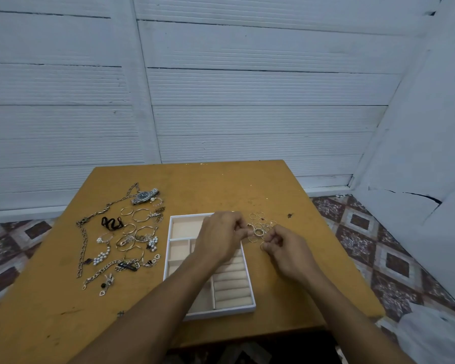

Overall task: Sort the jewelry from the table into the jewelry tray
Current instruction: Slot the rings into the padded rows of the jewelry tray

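A white jewelry tray (168, 252) with beige compartments and ring rolls lies in the middle of the wooden table (221, 185). Several small rings (260, 223) lie in a cluster just right of the tray's far corner. My left hand (221, 237) reaches across the tray, its fingertips pinched at the edge of the ring cluster. My right hand (286, 250) rests right of the tray with a thin ring (262, 245) pinched in its fingers. Left of the tray lie bangles (139, 215), pearl earrings (101, 256), chains (83, 248) and a wristwatch (145, 196).
A black cord piece (111, 223) lies among the jewelry on the left. A small dark speck (289, 215) sits on the table right of the rings. White panelled walls rise behind the table; patterned floor tiles (365, 240) show on both sides.
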`<act>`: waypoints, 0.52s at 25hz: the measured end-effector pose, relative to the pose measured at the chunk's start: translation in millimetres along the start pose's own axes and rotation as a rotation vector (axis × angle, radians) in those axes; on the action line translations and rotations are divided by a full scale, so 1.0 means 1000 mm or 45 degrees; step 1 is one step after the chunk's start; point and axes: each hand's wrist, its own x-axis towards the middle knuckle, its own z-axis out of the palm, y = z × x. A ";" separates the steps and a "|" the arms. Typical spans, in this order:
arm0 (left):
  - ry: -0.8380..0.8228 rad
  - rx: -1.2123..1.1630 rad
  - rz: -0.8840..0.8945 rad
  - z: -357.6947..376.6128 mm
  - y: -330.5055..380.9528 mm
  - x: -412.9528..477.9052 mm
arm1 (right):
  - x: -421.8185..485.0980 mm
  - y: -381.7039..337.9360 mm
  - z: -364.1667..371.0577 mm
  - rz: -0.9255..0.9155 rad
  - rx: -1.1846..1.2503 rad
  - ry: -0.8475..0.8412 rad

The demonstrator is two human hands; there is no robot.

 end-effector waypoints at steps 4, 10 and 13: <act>0.070 -0.254 -0.132 -0.034 -0.026 -0.007 | 0.001 -0.011 -0.003 0.030 0.109 -0.020; -0.015 -0.458 -0.336 -0.059 -0.047 -0.017 | 0.000 -0.032 0.008 0.011 0.165 -0.057; -0.068 -0.537 -0.376 -0.064 -0.047 -0.018 | -0.002 -0.036 0.010 -0.015 0.161 -0.069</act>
